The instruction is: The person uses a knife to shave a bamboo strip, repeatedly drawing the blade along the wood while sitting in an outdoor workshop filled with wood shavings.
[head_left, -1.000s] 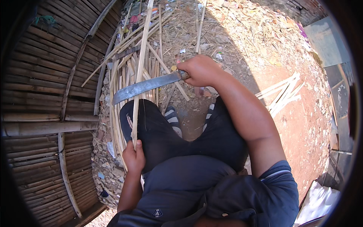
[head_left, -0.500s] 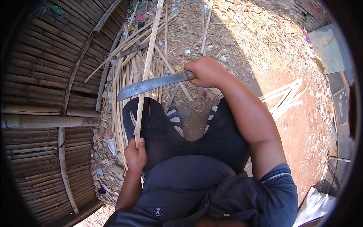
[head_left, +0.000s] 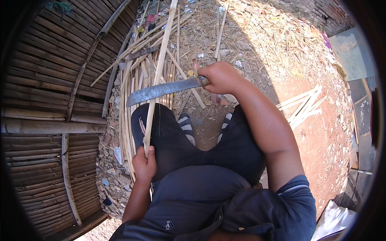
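Observation:
My left hand (head_left: 144, 164) grips the near end of a long pale bamboo strip (head_left: 160, 69) that runs away from me over my left knee. My right hand (head_left: 219, 77) is closed on the handle of a long grey machete (head_left: 161, 90). Its blade lies across the strip, edge against it, pointing left. I am seated; my dark trousers and two striped sandals (head_left: 185, 125) fill the lower middle.
A pile of split bamboo strips (head_left: 132, 86) lies beyond my left knee. A woven bamboo wall (head_left: 44, 100) stands at the left. Shavings and litter cover the red dirt ground (head_left: 321, 136). A few cut strips (head_left: 303, 105) lie at the right.
The machete and my right hand have shifted slightly toward me along the strip. My left hand keeps its hold on the strip's end.

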`<state>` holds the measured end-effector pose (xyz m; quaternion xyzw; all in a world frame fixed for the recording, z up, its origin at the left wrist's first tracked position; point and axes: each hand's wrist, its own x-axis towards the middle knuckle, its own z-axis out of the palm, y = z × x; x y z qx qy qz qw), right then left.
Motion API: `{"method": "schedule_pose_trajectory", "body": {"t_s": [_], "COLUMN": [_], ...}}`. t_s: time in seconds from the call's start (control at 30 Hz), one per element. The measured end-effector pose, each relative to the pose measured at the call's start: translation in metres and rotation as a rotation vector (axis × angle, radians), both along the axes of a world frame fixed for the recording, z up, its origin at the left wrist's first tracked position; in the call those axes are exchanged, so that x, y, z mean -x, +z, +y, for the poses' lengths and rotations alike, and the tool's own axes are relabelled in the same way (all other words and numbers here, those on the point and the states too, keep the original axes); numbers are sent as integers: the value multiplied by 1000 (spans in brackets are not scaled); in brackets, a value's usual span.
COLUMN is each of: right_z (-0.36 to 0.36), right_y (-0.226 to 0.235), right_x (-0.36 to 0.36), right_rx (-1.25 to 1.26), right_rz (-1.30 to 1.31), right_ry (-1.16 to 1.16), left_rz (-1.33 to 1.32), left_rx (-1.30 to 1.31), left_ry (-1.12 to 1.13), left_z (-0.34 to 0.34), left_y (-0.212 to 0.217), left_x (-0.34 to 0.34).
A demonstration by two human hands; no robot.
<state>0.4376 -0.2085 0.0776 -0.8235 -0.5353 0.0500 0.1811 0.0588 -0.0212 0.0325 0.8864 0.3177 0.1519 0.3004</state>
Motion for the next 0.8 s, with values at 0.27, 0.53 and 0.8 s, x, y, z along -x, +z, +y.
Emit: {"method": "schedule_pose_trajectory", "body": {"t_s": [0.27, 0.53, 0.8], "right_z": [1, -1, 2], "right_y": [-1, -4, -9], "right_x": [0, -1, -2], "right_rx": [-4, -26, -16], "right_rz": [-2, 15, 29], "right_ry": [2, 7, -5], "left_rz": [13, 8, -35], "left_rx": [-30, -34, -15], "left_ry": [-3, -11, -13], "left_z": [0, -2, 0], "left_y": [0, 3, -3], "left_x": [1, -1, 0]}}
